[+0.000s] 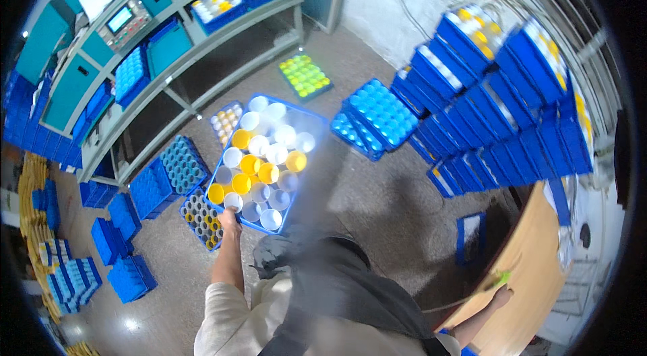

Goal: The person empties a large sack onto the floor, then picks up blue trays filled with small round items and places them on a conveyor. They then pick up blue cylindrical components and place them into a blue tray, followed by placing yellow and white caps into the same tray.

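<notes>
My left hand (230, 218) is closed on the near left edge of a blue crate (277, 224). The crate is tilted in front of me and holds several open white and yellow cups (250, 165). A grey blur crosses the crate's right side and hides part of it. Far off to the right, my right hand (501, 296) is over a wooden table (519, 288). A small bright green thing (502, 278) is at its fingers, with a thin cord-like line (458, 302) near it. Both are blurred, and I cannot make out what the hand grips.
Blue crates of white and yellow pieces (499, 120) stand stacked high on the right. Light-blue trays (381, 113) and a yellow-green tray (305, 76) lie on the floor ahead. More blue crates (131, 278) are at left. A teal machine bench (195, 53) runs along the far left.
</notes>
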